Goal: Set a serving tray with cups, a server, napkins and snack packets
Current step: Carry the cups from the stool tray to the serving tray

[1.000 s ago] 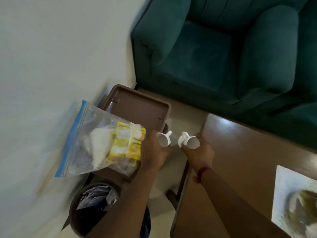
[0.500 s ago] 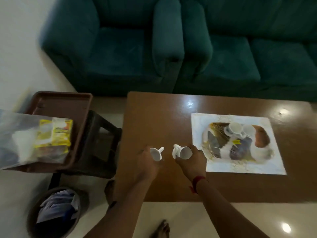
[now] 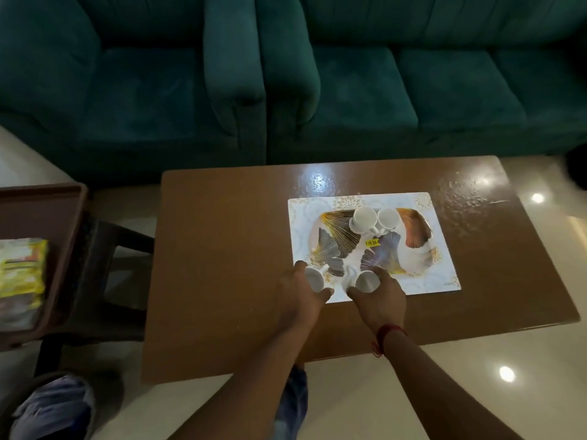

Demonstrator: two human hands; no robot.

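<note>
A white serving tray (image 3: 444, 268) with a leaf pattern lies on the brown coffee table (image 3: 222, 249). Two white cups (image 3: 373, 221) stand side by side at the tray's far middle. My left hand (image 3: 301, 296) holds a small white cup (image 3: 314, 277) over the tray's near left corner. Just to its right, my right hand (image 3: 379, 301) holds another white cup (image 3: 365, 281) at the tray's near edge. A clear bag with yellow snack packets (image 3: 22, 268) lies in a brown tray (image 3: 63, 217) at the far left.
A dark stool (image 3: 104, 271) carries the brown tray left of the table. A bin (image 3: 47, 408) with bluish plastic stands at the bottom left. Teal sofas (image 3: 349, 90) run along the far side of the table. The floor is glossy tile.
The view has swung right from the brown tray to the coffee table. Both hands, each with a cup, have moved forward and right, from the table's near left to the serving tray's near edge.
</note>
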